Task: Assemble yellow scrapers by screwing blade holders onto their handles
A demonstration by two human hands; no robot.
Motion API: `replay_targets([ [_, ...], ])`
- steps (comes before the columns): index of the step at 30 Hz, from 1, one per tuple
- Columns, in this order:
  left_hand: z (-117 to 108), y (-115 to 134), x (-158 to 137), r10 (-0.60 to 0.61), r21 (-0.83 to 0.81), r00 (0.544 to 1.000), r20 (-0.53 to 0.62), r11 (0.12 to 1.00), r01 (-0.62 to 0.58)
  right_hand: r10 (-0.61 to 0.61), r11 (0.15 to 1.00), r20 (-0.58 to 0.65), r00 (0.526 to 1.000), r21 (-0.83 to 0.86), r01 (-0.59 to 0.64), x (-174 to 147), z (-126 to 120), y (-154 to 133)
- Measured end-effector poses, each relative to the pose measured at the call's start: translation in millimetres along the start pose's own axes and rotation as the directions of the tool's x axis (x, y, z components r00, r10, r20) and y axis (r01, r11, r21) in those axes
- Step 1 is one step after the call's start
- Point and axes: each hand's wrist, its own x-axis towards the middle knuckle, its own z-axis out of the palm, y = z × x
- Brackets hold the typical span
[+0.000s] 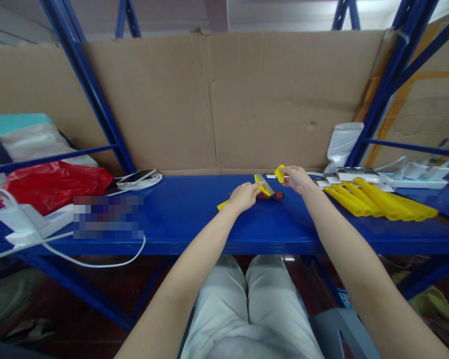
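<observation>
My left hand [243, 197] is closed around a yellow-handled scraper [265, 185]; its grey metal blade head sticks out past my fingers, and the handle end shows at the left of the hand. In the fingers of my right hand [297, 178] is a small yellow plastic piece [280, 174], raised a little above the shelf and apart from the scraper head. Beneath the scraper head lies a red and black tool handle [277, 196], partly hidden by the scraper and my left hand.
Several yellow scrapers [377, 199] lie side by side at the right of the blue shelf top [187, 214]. Beyond them is a white power strip [415, 180]. At the left are a red plastic bag [60, 182], a phone with a coiled white cable [144, 179] and chargers. Cardboard [247, 104] stands behind.
</observation>
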Motion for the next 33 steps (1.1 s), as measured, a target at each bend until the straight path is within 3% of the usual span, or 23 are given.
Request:
replay_targets([
  [3, 0, 0, 0, 0.011, -0.008, 1.0, -0.008, 1.0, -0.011, 0.046, 0.994, 0.12, 0.992, 0.094, -0.058, -6, 2, -4],
  [7, 1, -1, 1, 0.017, -0.027, 0.999, -0.03, 0.999, -0.017, 0.044, 0.993, 0.172, 0.984, 0.103, -0.062, -8, 4, -5],
  [17, -1, 1, 0, 0.008, -0.017, 1.0, -0.02, 1.0, -0.008, 0.006, 0.962, 0.239, 0.971, -0.267, 0.06, -13, 9, 4],
  [28, -2, 2, 0, 0.017, 0.009, 0.999, -0.03, 1.0, -0.017, 0.14, 0.988, 0.335, 0.932, -0.112, -0.108, -11, 19, 11],
  [33, -4, 2, -1, -0.005, 0.006, 1.0, -0.025, 1.0, 0.005, 0.141, 0.988, 0.316, 0.938, -0.106, -0.113, -19, 27, 10],
])
